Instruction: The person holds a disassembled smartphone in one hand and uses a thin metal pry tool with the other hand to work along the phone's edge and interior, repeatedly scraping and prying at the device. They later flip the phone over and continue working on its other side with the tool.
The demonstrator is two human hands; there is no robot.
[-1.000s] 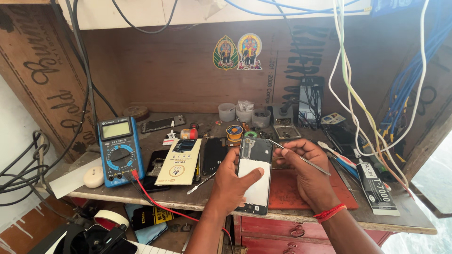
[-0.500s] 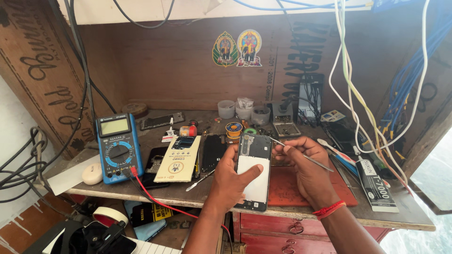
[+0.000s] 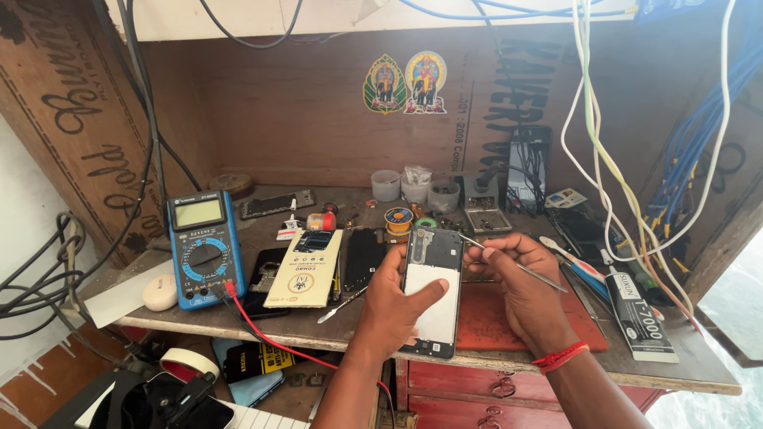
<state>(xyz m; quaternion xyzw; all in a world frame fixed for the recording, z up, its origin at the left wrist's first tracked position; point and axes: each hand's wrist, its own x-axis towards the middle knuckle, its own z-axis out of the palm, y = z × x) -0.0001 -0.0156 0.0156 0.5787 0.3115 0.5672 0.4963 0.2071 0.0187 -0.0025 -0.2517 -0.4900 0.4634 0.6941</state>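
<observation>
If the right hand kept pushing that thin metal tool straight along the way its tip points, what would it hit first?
The right hand aims the metal tool up and left at the opened phone held by the left hand. It would probably meet the phone's upper right edge first; whether they touch is unclear.

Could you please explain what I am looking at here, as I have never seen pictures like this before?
The view comes from a camera worn on a person's head, looking down at their own two bare hands over a cluttered wooden workbench. The left hand holds an opened phone with its back cover off, and the right hand keeps a thin metal tool in its grip, its tip at the phone's upper edge. On the bench lie a blue multimeter with a red lead, a cream card, small plastic cups and a black glue tube.
</observation>
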